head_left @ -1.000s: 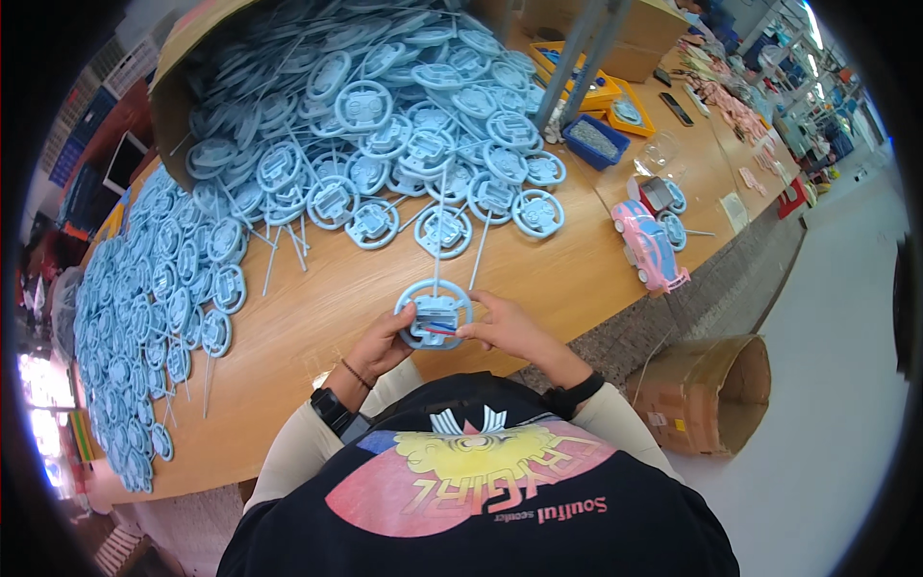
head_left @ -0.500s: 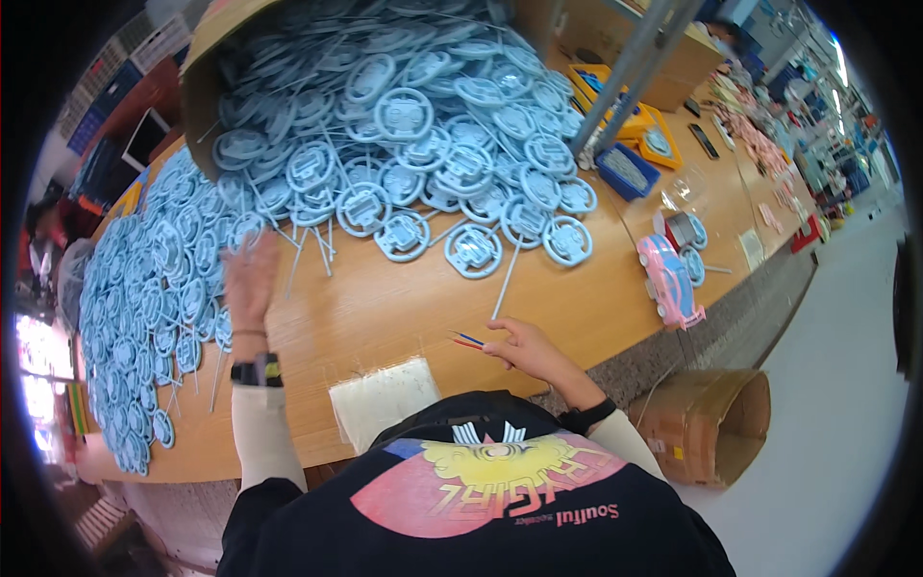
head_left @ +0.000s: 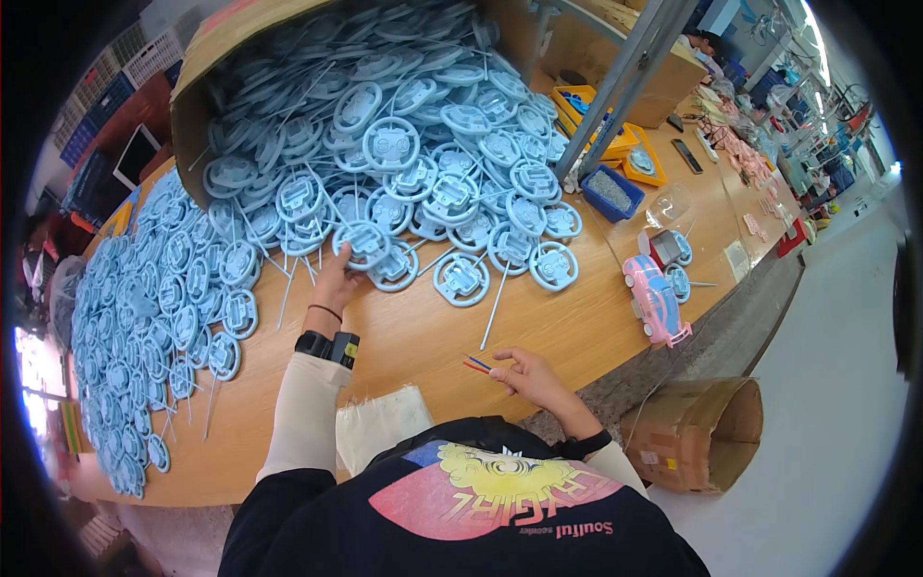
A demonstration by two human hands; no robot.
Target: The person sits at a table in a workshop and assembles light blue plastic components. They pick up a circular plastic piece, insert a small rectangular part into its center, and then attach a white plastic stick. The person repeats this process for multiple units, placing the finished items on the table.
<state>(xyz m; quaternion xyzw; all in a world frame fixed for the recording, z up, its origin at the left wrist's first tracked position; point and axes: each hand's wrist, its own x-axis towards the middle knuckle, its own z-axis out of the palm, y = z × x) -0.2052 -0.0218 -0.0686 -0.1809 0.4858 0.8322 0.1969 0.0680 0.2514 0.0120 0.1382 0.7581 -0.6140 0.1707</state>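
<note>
Wooden bench (head_left: 423,361) in a busy workroom: pale-blue toy steering wheels (head_left: 450,194) heaped at the mouth of a big carton (head_left: 192,144), more spread down the left side, a pink toy car (head_left: 657,300) to the right near a blue bin (head_left: 608,208). Left hand (head_left: 336,281) at the front edge of the heap, fingers on the lower-left rim of one wheel (head_left: 362,246); clamped or merely touching, cannot tell. Right hand (head_left: 535,381) above the bench, nearer the body, thumb and fingertips pinched together on thin red and blue pieces (head_left: 478,363) pointing leftward.
</note>
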